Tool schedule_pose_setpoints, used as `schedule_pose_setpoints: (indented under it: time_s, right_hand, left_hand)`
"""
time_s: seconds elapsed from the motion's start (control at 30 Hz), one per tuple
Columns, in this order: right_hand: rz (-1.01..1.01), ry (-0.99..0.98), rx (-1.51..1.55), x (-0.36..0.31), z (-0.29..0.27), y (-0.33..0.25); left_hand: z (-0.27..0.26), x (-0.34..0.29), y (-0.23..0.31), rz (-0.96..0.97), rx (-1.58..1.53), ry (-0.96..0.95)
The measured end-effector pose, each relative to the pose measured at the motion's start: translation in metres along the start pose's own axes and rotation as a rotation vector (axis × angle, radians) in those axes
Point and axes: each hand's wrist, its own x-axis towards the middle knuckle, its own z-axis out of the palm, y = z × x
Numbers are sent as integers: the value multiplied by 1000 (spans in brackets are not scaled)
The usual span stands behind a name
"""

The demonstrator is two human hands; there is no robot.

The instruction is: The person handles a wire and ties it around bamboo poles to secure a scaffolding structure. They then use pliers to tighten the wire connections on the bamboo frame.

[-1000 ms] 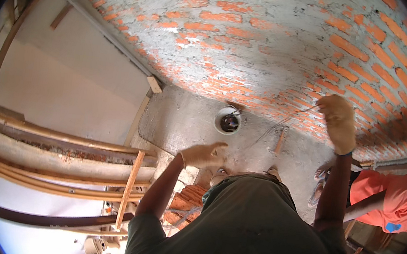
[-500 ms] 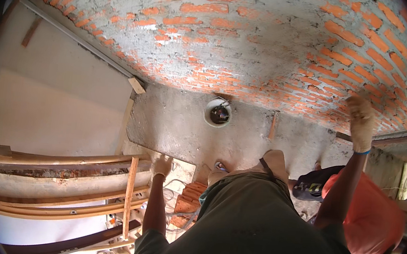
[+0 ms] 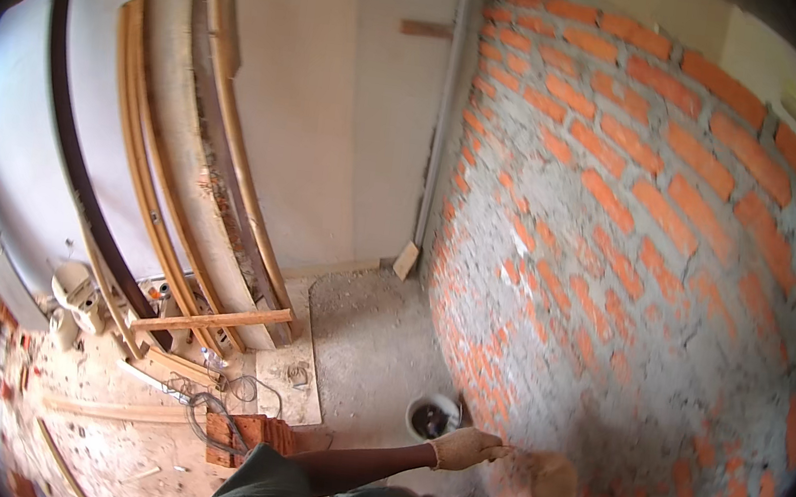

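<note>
My left hand [image 3: 466,449], in a pale work glove, reaches across in front of me with its fingers curled closed. Whether it grips something thin at the fingertips is too small to make out. Close by on the right is my gloved right hand [image 3: 553,484], smeared by motion, so its fingers do not show clearly. Both hands are in front of the brick wall [image 3: 603,341], which is partly smeared with grey mortar. A round pale bucket [image 3: 434,417] with dark things inside stands on the floor just beyond my left hand.
Hollow orange bricks [image 3: 244,435] are stacked left of me beside a looped hose or cable [image 3: 202,413]. Long wooden poles [image 3: 242,152] lean on the pale left wall, with a wooden crosspiece [image 3: 213,319] at their foot. A small wood block [image 3: 405,260] stands in the corner.
My view has swung left and up along the wall. My left hand has come from my left side across to the right, close to my right hand. The person in red has left the view.
</note>
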Motion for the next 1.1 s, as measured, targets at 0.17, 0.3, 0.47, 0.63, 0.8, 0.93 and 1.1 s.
schedule_pose_setpoints:
  time_s: [0.17,0.3,0.47,0.63,0.8,0.93,1.1]
  right_hand:
    - [-151,-281,62,22,-6,17]
    - [-148,-423,18,49,2,26]
    - [-437,-742,328,53,26,-7]
    - [-256,-267,261,150,25,5]
    - [-350,-754,269,128,42,-38]
    - [126,-770,728,174,19,-8]
    - [292,86,1021,221,43,8]
  left_hand:
    - [44,19,-129,405,519,253]
    - [5,-37,-3,-125,-81,-5]
    - [-15,-44,-48,-230,-171,263]
    - [-36,-48,8,-117,-106,78]
    - [-93,-27,-86,-62,-32,357]
    - [-69,-38,-125,0,5,391]
    - [-123,-39,-123,-120,-397,894]
